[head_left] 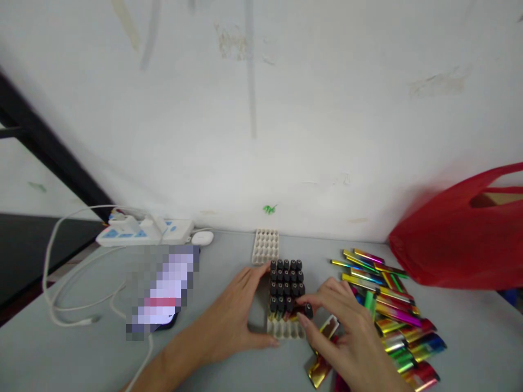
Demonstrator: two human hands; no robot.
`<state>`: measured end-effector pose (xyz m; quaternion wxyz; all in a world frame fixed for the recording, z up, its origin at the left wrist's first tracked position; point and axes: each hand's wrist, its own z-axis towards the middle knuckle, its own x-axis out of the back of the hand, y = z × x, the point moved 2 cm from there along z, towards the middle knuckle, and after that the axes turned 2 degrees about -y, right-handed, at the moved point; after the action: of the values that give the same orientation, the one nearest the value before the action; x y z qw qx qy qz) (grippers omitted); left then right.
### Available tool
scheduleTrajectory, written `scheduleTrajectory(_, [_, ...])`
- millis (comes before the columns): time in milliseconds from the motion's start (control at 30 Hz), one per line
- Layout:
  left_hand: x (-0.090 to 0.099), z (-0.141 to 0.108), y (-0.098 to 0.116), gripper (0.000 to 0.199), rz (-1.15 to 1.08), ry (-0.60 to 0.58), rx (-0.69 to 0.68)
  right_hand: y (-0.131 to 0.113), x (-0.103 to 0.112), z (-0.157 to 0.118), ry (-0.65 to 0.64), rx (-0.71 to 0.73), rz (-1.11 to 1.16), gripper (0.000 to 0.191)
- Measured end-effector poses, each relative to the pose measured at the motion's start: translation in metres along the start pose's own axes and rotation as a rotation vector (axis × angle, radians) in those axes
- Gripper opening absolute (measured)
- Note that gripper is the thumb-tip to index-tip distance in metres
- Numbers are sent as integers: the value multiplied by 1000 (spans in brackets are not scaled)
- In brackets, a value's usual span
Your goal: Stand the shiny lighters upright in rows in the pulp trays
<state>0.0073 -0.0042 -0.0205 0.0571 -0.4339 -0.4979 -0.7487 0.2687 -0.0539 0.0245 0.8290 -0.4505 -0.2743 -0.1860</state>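
Within the right hand (347, 324) — black-topped piece (309, 311), pale mark (308, 307) illegible

Lighting was decent, soft and even, kinda grayish on the wall (310, 136) beyond the right hand (357, 332)'s grip. Metallic pieces (398, 314) right of it threw glints, the phone screen (165, 288) to its left was pixelated, and edges looked wide-angle stretched.

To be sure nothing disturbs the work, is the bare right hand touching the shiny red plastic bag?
Apart. The head view shows slim, shiny multicoloured pieces lying between the bare right hand and the red plastic bag.
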Motion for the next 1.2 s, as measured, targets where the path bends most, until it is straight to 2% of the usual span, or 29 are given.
scheduleTrajectory(467, [1,2,2,134,0,-2,-8,0,0,0,-16,-11,-2,13])
scheduleTrajectory(1067, [2,1,1,132,-18,16,-6,9,-4,-5,7,-44,48,16])
scheduleTrajectory(1200, [2,1,1,134,-8,18,-18,5,-4,-4,5,-45,45,21])
